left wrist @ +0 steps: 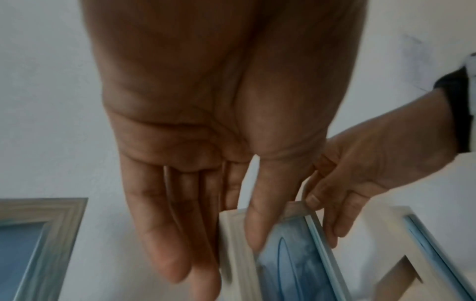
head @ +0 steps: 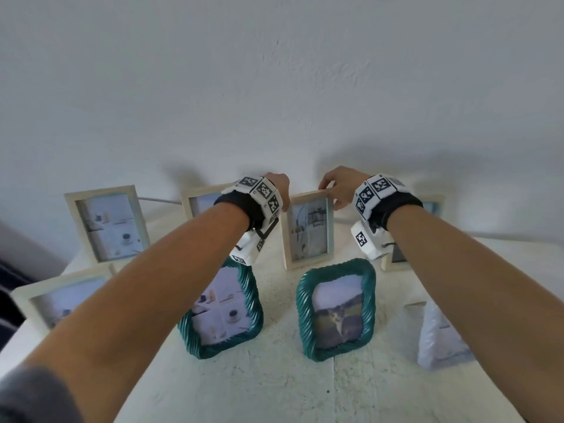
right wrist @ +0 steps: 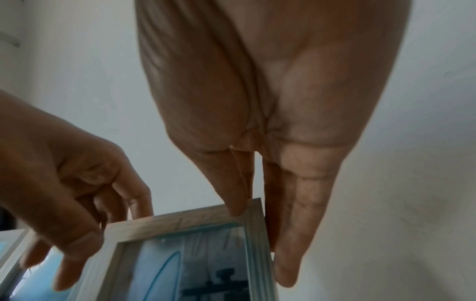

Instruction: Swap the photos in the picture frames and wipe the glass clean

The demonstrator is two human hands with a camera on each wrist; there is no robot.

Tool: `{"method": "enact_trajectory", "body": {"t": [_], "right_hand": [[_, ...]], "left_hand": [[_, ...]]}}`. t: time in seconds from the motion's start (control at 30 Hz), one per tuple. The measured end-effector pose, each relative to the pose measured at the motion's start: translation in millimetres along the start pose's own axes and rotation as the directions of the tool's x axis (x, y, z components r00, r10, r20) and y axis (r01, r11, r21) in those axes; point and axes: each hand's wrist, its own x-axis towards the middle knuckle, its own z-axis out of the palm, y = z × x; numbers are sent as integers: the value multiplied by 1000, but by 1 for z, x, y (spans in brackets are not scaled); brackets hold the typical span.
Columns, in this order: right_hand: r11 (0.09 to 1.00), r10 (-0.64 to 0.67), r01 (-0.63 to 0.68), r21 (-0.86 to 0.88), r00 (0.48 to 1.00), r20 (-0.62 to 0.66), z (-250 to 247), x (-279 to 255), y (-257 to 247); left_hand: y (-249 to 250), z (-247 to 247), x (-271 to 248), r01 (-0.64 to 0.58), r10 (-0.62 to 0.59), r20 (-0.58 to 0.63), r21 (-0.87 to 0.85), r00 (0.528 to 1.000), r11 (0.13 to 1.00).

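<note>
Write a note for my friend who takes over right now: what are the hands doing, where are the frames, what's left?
Left hand: thumb on the front, fingers behind the top left corner of the middle wooden frame.
Right hand: pinches that frame's top right corner.
The frame stands upright on the white table, near the wall.
Two green frames stand in front, other wooden frames to the sides, a plastic packet at the right.
Done: nothing visible; every frame in view holds a photo.
Left: open the frames, swap photos, wipe glass. No cloth in view.

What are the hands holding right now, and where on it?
Both hands, left and right, pinch the wooden frame at its top corners.
</note>
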Motion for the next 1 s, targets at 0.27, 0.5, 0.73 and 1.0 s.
{"method": "enact_trajectory", "body": {"t": [0.27, 0.5, 0.73, 1.0], "right_hand": [[991, -97, 109, 72, 985, -144, -34, -14, 6], [826, -103, 357, 437, 856, -507, -84, -78, 17], [536, -70, 343, 772, 929, -364, -45, -195, 52], [154, 2, 152, 976, 988, -154, 78, -286, 152]], "left_hand": [[-3, -29, -11, -68, 36, -185, -172, 982, 983], [10, -76, -69, -357, 91, -444, -565, 892, 744], [56, -49, -154, -488, 195, -457, -711, 868, 506], [120, 65, -201, -372, 158, -342, -772, 926, 514]]}}
